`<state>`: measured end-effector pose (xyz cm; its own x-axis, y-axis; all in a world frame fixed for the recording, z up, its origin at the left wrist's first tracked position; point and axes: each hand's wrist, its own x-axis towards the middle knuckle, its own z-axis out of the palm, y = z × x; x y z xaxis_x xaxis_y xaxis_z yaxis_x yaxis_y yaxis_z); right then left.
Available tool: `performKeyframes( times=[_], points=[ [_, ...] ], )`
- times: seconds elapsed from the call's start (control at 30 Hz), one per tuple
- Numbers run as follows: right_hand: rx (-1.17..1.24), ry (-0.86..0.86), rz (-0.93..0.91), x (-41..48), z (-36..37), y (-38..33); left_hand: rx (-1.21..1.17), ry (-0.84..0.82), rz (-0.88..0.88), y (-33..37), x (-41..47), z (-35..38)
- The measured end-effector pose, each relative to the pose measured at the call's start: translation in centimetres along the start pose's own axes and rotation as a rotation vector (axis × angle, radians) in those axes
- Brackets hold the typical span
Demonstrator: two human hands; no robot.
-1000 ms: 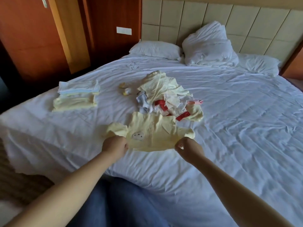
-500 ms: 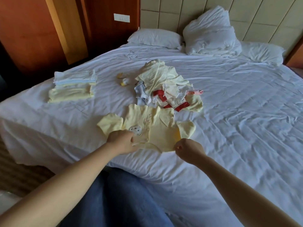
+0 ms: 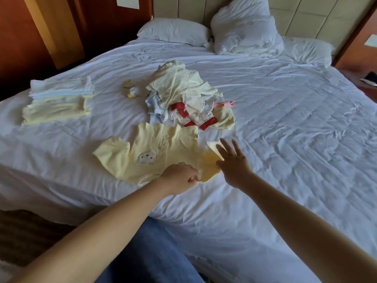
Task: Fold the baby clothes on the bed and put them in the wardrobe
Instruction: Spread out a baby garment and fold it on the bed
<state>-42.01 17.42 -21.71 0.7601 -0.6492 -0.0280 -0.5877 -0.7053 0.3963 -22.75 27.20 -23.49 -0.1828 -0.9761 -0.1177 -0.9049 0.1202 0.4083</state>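
Hem of the yellow shirt (image 3: 155, 154), now laid flat on the bed (image 3: 285, 150), is pinched by the left hand (image 3: 179, 177). It has been let go by the right hand (image 3: 232, 163), whose fingers (image 3: 226, 147) are now spread over one sleeve. That sleeve can likely be folded in next.

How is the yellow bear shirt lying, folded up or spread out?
Spread out. The yellow shirt lies flat on the bed, one sleeve out, bear picture showing.

We record the left hand (image 3: 179, 177) pinching the near hem of a pale yellow cloth baby shirt (image 3: 161, 146). Just right of it, the right hand (image 3: 232, 162) is spread-fingered over the shirt's right edge.
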Motion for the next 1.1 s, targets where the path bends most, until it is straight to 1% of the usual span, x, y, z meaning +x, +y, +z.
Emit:
performKeyframes(
  times=[0.1, 0.17, 0.23, 0.3, 0.37, 0.43, 0.6, 0.67, 0.73, 0.8, 0.87, 1.0, 1.1],
  points=[
    [-0.054, -0.086, 0.085, -1.0, 0.4, 0.4, -0.005, 0.022, -0.022, 0.2, 0.6, 0.0],
    [0.004, -0.122, 0.151, -1.6, 0.7, 0.8, 0.017, 0.012, -0.032, 0.7, 1.1, 0.1],
    [0.119, -0.159, 0.269, -2.3, 0.9, 1.1, 0.048, 0.013, -0.032, 1.2, 1.6, 0.4],
    [0.294, -0.171, 0.408, -2.9, 1.0, 1.5, 0.059, 0.027, -0.032, 1.6, 2.1, 0.8],
    [0.501, -0.148, 0.533, -3.4, 1.1, 1.8, 0.036, 0.049, -0.043, 2.1, 2.5, 1.0],
    [0.617, -0.125, 0.604, -3.6, 1.2, 1.9, 0.012, 0.057, -0.06, 2.4, 2.7, 1.1],
    [0.666, -0.084, 0.689, -3.5, 1.7, 1.8, -0.071, -0.005, -0.089, 2.4, 2.9, 0.5],
    [0.653, -0.051, 0.7, -3.5, 2.3, 1.9, -0.086, 0.005, -0.096, 2.3, 3.1, 0.5],
    [0.647, -0.042, 0.7, -3.5, 2.9, 2.1, -0.047, 0.05, -0.096, 2.4, 3.3, 0.9],
    [0.673, -0.039, 0.707, -3.3, 3.5, 2.3, 0.06, 0.061, -0.096, 2.4, 3.7, 1.3],
    [0.729, -0.049, 0.718, -2.9, 3.8, 2.7, 0.123, 0.018, -0.118, 2.3, 4.1, 1.2],
    [0.884, -0.095, 0.704, -1.7, 4.2, 4.0, 0.067, -0.096, -0.171, 2.2, 4.4, 0.5],
    [1.007, -0.025, 0.743, -1.0, 4.4, 4.2, 0.074, -0.122, -0.157, 2.4, 4.5, 0.4]
  ],
)
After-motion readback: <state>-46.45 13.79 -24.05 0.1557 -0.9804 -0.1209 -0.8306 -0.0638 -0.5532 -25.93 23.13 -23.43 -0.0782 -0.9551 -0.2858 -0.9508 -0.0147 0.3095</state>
